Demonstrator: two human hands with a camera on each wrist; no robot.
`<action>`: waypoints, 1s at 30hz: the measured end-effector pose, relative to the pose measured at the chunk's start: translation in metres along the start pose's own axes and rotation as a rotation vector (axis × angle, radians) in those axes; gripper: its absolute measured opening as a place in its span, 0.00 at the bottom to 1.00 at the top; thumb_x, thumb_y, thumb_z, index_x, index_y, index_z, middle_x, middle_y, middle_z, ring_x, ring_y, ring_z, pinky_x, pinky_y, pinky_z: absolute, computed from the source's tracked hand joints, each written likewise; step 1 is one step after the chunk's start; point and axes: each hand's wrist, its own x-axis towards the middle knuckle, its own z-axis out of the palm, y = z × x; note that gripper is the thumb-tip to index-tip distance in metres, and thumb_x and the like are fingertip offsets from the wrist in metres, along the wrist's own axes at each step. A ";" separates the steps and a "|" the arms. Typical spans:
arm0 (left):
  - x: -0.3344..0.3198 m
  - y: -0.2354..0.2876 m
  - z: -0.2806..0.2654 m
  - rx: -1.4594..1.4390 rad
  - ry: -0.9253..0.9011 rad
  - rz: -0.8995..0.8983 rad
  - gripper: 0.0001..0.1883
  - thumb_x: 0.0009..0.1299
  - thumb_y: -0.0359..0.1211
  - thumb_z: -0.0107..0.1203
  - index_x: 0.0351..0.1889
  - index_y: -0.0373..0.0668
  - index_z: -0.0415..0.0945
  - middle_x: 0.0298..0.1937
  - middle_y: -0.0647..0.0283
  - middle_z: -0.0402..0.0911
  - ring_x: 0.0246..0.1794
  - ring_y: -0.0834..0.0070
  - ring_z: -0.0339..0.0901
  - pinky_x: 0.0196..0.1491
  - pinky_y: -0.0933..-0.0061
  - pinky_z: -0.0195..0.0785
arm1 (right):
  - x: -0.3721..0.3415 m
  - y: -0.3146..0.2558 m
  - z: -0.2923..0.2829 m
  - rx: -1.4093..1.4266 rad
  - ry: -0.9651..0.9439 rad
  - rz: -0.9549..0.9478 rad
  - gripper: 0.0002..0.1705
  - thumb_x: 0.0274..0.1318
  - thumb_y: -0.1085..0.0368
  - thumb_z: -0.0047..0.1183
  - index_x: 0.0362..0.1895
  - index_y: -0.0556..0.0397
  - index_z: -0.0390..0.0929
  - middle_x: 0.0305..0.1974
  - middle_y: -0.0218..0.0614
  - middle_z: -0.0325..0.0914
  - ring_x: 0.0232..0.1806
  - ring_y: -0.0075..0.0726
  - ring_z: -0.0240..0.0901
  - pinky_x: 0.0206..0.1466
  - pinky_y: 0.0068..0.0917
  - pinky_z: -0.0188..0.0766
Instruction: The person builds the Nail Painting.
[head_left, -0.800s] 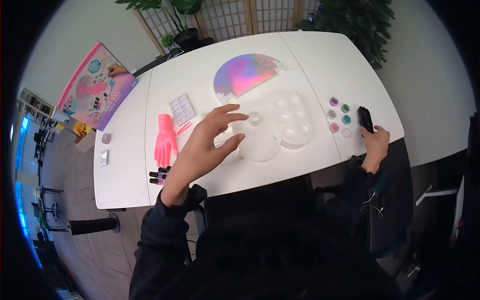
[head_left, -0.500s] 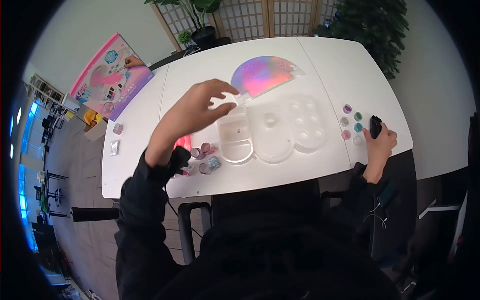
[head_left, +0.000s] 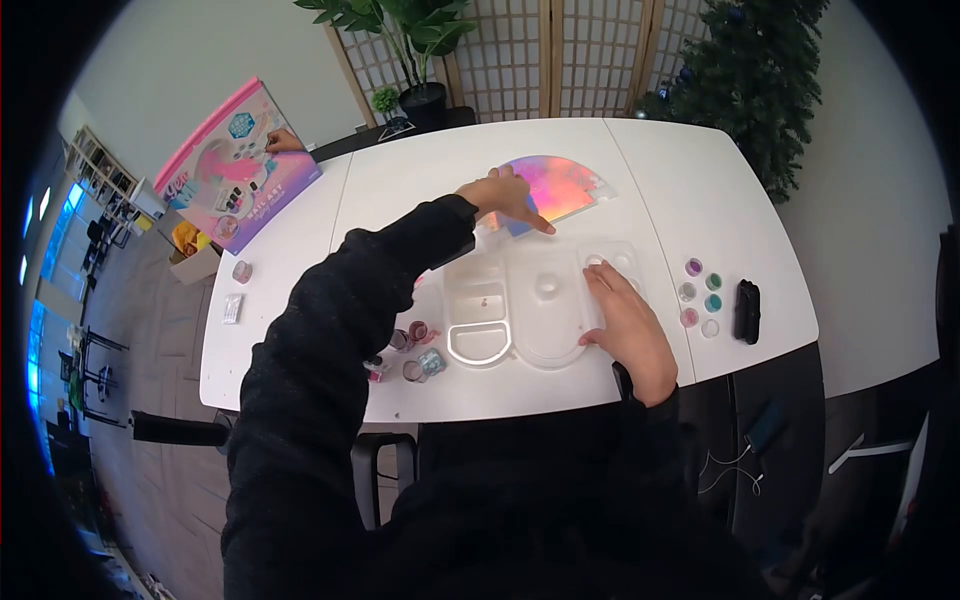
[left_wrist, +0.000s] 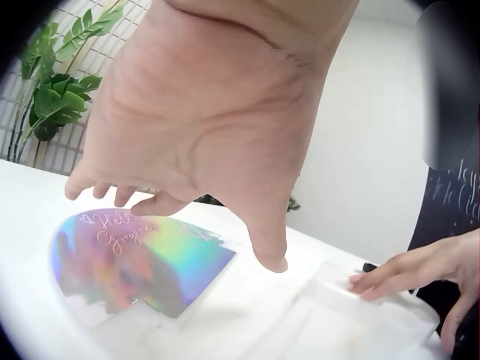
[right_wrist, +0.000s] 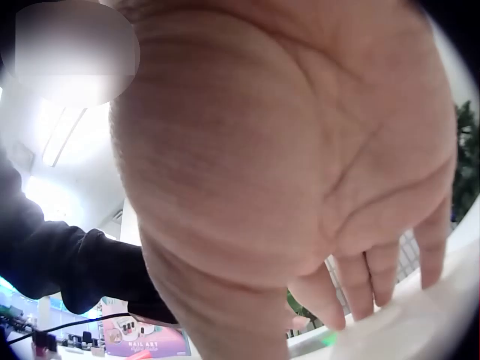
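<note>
While the hands (head_left: 632,335), fingers loosely spread, are by tray (head_left: 535,330) and panel (head_left: 568,188), pots (head_left: 710,328) hold coloured contents (head_left: 713,302).

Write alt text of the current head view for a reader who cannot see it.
A person's left hand is above a shiny half-round panel, while the right hand touches a pale moulded tray on a white table. Small pots and a black object lie at right; a nail-art box stands at left.

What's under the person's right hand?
Under the right hand is the right end of the white tray. Some round wells show past the fingers. The part beneath the palm is covered, so I can't see what's there.
</note>
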 end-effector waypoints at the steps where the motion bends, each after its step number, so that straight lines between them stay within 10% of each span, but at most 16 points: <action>1: 0.006 0.000 0.000 -0.017 -0.042 -0.044 0.63 0.52 0.79 0.68 0.73 0.36 0.76 0.77 0.30 0.65 0.81 0.34 0.54 0.77 0.41 0.61 | -0.001 0.000 -0.002 -0.003 -0.015 0.022 0.49 0.45 0.69 0.77 0.74 0.58 0.72 0.78 0.43 0.68 0.79 0.50 0.64 0.78 0.39 0.70; 11: 0.009 -0.017 -0.013 0.009 0.005 -0.082 0.61 0.49 0.72 0.77 0.71 0.37 0.77 0.67 0.36 0.78 0.71 0.41 0.74 0.68 0.47 0.73 | -0.004 -0.006 -0.006 -0.023 0.104 0.061 0.38 0.46 0.73 0.75 0.65 0.60 0.78 0.68 0.38 0.76 0.66 0.49 0.77 0.60 0.42 0.83; 23: -0.016 0.007 -0.029 0.096 -0.160 -0.040 0.61 0.46 0.58 0.86 0.74 0.35 0.71 0.73 0.38 0.70 0.71 0.41 0.74 0.68 0.49 0.74 | -0.002 0.000 -0.002 0.067 0.039 0.060 0.38 0.56 0.73 0.69 0.72 0.60 0.74 0.74 0.47 0.70 0.68 0.60 0.75 0.70 0.44 0.76; 25: -0.013 0.000 -0.026 0.131 -0.109 0.033 0.48 0.48 0.58 0.83 0.65 0.44 0.84 0.61 0.51 0.85 0.71 0.51 0.73 0.67 0.48 0.75 | -0.004 0.003 -0.001 0.055 0.046 0.053 0.38 0.57 0.73 0.68 0.73 0.61 0.73 0.75 0.48 0.69 0.70 0.60 0.74 0.71 0.45 0.75; 30: 0.007 -0.002 -0.027 0.013 -0.230 0.050 0.64 0.50 0.66 0.78 0.76 0.33 0.67 0.74 0.37 0.68 0.73 0.41 0.73 0.70 0.49 0.72 | -0.004 0.005 0.013 0.032 0.095 0.018 0.37 0.54 0.76 0.69 0.70 0.65 0.74 0.74 0.51 0.69 0.69 0.61 0.74 0.68 0.44 0.79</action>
